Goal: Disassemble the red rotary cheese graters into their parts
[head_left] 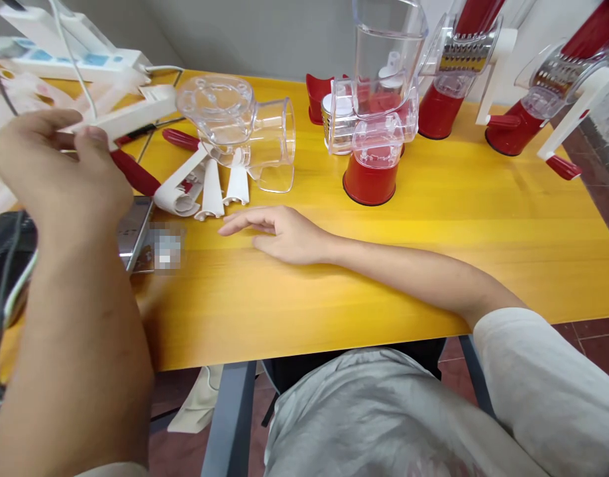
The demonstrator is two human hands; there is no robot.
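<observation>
The left hand (83, 169) is reaching out toward ten o'clock, its thumb and fingers closing around a white crank arm (140, 112), which is pointing toward three o'clock with its far end meeting, or overlapping in view, a clear housing (272, 139). A red grip (138, 173) is showing just beside that hand at four o'clock; whether it is joining onto the held arm is impossible to tell. The right hand (294, 235) is resting mid-worktop (433, 225), gripping nothing, its fingers loosely bent and pointing toward nine o'clock.

Taking the right hand as the clock's centre, the clear housing is lying on its side at eleven o'clock. Two white pieces (211, 192) are lying at ten o'clock, just beside the fingertips, with a second crank (177, 192) beyond them. A phone (138, 228) is lying at nine o'clock, near the left forearm, and a power strip (90, 66) is sitting farther out at ten.

Toward one o'clock, a red base (368, 182) is standing upright, carrying another clear housing (386, 73), with a drum (327, 129) showing behind it. Two assembled graters (441, 109) are standing at two o'clock, their cranks hanging downward.
</observation>
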